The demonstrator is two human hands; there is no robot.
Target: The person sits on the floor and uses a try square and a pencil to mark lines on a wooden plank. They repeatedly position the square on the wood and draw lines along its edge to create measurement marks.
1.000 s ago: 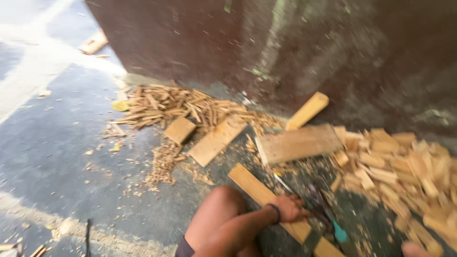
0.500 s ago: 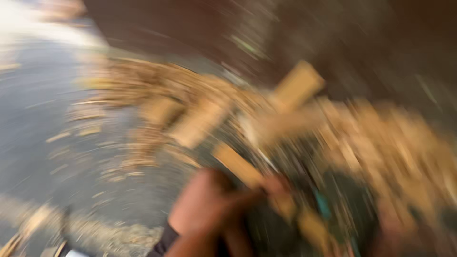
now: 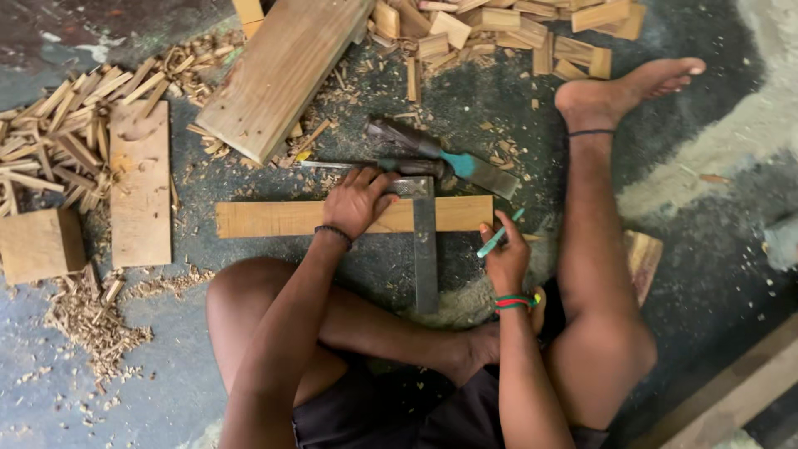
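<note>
While left hand point(image 3: 359, 199) pins square point(image 3: 425, 249) across plank point(image 3: 274, 218), right hand point(image 3: 504, 258) grips pencil point(image 3: 497, 238).

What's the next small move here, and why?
Probably bring the green pencil in the right hand leftwards to the blade of the metal square and mark along it. The left hand presses the square onto the wooden strip, with the blade lying across the strip, and the pencil tip sits just off the strip's right end, not touching it yet.

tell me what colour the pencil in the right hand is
Green pencil, seen in the head view.
</note>
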